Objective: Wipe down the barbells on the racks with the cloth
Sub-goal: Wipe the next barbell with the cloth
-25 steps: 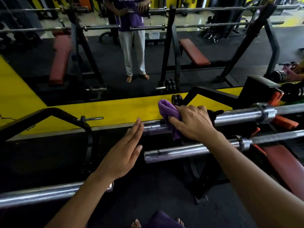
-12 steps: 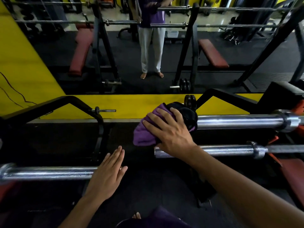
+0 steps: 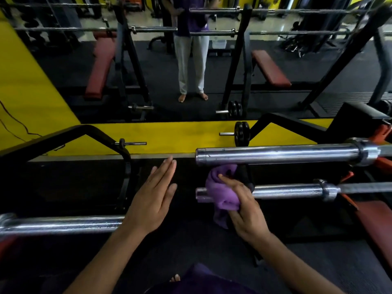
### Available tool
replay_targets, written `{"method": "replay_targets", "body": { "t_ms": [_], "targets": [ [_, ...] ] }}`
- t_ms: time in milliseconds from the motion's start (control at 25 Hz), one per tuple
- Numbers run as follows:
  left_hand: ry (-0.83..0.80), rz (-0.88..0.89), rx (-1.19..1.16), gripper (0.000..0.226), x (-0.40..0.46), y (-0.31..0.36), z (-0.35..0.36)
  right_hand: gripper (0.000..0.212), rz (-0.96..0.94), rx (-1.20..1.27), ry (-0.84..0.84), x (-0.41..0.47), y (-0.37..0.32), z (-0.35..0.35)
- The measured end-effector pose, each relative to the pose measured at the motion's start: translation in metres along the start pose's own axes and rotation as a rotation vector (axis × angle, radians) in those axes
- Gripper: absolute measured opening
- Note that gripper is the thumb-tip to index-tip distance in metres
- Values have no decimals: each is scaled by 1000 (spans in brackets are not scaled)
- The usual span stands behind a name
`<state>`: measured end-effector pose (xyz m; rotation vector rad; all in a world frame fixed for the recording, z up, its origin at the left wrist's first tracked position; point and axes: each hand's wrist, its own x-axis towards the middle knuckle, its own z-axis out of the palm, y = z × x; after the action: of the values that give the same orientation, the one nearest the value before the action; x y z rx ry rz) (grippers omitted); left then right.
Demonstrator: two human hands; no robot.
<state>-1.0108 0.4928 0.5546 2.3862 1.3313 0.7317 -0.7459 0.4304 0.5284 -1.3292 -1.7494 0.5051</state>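
Dropping from the upper barbell sleeve [image 3: 277, 154], your right hand [image 3: 244, 211] now grips the cloth [image 3: 220, 196] around the lower barbell sleeve [image 3: 286, 190]; left hand [image 3: 152, 198] flat, fingers released: upper sleeve likely wiped.

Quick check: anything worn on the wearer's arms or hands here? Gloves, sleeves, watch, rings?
Nothing visible. Left hand and right hand are bare, no gloves. Both forearms are uncovered to the frame edge, no sleeves, watch or wristband. No rings show on the fingers.

Crumpled purple cloth [image 3: 222, 194] bunched over end of lower chrome steel barbell [image 3: 286, 190], thicker chrome barbell sleeve [image 3: 275, 154] horizontal just above, third chrome bar [image 3: 61, 224] lower left.
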Motion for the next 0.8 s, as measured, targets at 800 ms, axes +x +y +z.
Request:
{"method": "replay_targets", "body": {
  "t_ms": [800],
  "targets": [
    [-187,667,0,41,138,0,-25,52,563,1371,1366,65,62,-135]
  ]
}}
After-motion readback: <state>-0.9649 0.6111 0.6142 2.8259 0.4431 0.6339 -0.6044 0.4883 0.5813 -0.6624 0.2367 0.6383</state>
